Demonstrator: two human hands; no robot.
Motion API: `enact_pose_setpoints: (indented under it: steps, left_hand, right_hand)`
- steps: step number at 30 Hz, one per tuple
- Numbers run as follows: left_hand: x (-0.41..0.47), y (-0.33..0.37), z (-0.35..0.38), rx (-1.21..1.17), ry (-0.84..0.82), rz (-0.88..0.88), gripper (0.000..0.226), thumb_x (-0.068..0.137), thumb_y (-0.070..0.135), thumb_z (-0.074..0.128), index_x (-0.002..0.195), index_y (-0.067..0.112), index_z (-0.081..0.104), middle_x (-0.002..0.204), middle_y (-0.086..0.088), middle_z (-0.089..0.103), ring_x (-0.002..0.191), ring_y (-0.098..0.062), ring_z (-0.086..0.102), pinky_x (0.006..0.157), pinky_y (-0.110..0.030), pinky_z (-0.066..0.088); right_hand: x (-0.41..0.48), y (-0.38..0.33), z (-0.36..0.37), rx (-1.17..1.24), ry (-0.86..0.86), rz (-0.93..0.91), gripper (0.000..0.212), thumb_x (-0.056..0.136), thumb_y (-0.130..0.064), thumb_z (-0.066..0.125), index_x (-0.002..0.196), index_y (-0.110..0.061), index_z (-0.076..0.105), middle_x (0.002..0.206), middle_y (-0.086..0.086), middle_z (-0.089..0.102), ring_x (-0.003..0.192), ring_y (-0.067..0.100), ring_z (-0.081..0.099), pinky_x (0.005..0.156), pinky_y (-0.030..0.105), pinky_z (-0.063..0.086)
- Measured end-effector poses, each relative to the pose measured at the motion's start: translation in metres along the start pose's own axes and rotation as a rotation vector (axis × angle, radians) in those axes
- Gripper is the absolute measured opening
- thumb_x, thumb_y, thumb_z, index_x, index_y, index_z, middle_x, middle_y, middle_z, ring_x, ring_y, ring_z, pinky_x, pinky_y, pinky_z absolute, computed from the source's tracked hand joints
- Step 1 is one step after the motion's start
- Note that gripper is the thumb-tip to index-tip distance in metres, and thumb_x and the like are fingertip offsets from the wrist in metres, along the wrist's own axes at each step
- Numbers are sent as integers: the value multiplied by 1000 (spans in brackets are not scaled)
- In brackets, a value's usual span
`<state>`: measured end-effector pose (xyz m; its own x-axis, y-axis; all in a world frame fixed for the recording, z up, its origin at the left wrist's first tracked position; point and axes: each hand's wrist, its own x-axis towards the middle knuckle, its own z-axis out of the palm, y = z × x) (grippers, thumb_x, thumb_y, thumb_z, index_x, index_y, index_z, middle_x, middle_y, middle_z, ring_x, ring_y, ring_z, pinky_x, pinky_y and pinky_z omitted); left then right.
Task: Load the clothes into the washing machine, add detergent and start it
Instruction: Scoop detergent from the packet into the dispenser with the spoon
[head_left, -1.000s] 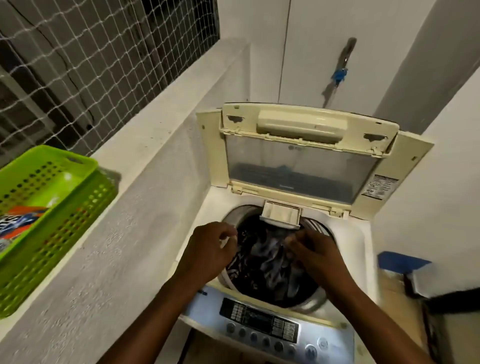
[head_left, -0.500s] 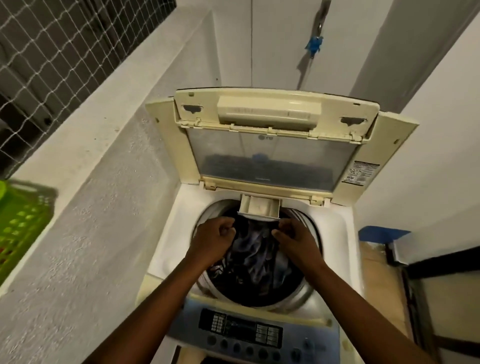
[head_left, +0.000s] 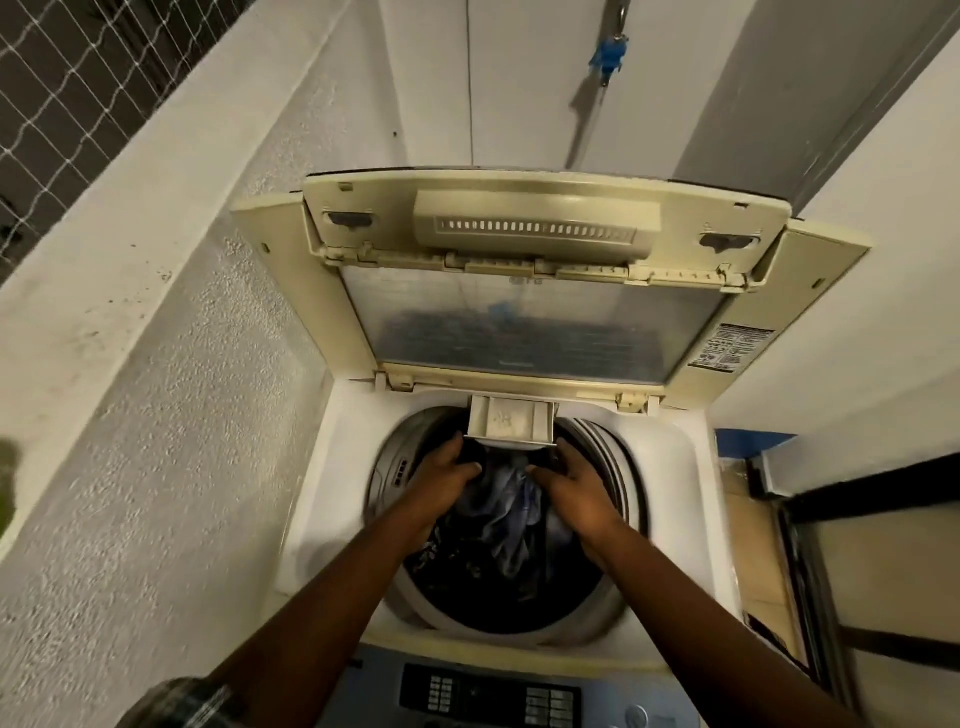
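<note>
The washing machine (head_left: 332, 499) stands in a narrow corner, and all places here are given from its round drum opening. To the left of the opening rises a rough white wall (head_left: 156, 467) with a flat ledge on top, and above that ledge there is a wire net (head_left: 78, 78). Inside the opening lie the clothes (head_left: 506, 514), a dark heap with one blue-grey piece in the middle. The left hand (head_left: 447, 483) is in the left half of the opening, on top of the heap; its fingers are bent down and press on a dark cloth, but I cannot tell if they really grasp it. The blue-grey piece lies between the two hands and touches both. The right hand (head_left: 576, 493) is in the right half of the opening, its fingers spread rather wide and laid flat on the clothes, with the thumb against the blue-grey piece. Just behind the hands, at the back edge of the opening, a small detergent drawer (head_left: 511, 421) stands out over the drum. Behind it the lid (head_left: 530, 291) is folded up and open. In front of the opening is the control panel (head_left: 488, 696) with dark buttons. To the right of the machine is a dark frame (head_left: 810, 571) on the floor.
</note>
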<state>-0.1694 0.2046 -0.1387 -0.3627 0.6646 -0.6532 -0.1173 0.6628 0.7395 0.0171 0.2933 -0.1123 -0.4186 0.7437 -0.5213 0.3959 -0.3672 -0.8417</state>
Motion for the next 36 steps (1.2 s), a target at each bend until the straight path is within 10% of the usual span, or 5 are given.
enact_pose_setpoints:
  steps: [9, 19, 23, 30, 36]
  left_hand:
    - [7, 8, 5, -131, -19, 63, 79, 75, 9, 61, 152, 19, 47, 150, -1, 56, 138, -17, 52, 119, -42, 39]
    - [-1, 50, 12, -149, -25, 68, 72, 88, -11, 51, 152, 21, 45, 135, 7, 57, 116, -12, 59, 88, -24, 50]
    - [-8, 62, 18, -227, -24, 51, 76, 90, -21, 40, 157, 14, 32, 128, 8, 42, 120, -10, 42, 72, -12, 42]
    - [1, 60, 20, -312, -49, 21, 74, 77, -20, 42, 143, 14, 51, 127, -10, 69, 116, -27, 66, 88, -36, 55]
    - [-14, 77, 31, -410, -26, -55, 42, 91, -20, 36, 122, 5, 51, 93, -14, 67, 76, -22, 73, 58, -28, 58]
  right_hand:
    - [9, -3, 4, 156, 40, 53, 46, 95, -9, 71, 139, -21, 62, 126, 3, 76, 113, 19, 74, 103, 38, 57]
    - [44, 4, 8, 280, 14, 20, 86, 71, -29, 78, 150, -9, 49, 140, 13, 69, 122, 29, 71, 107, 48, 56]
    - [39, -8, 11, 298, 23, 48, 70, 74, -16, 76, 141, -6, 58, 127, 16, 75, 117, 34, 73, 104, 48, 58]
    - [32, -26, 15, 363, 6, 120, 31, 84, 12, 60, 108, -6, 64, 93, 16, 80, 88, 32, 78, 75, 37, 62]
    - [29, -39, 19, 423, 10, 150, 33, 76, 13, 60, 98, -11, 52, 90, 22, 65, 83, 33, 68, 69, 43, 59]
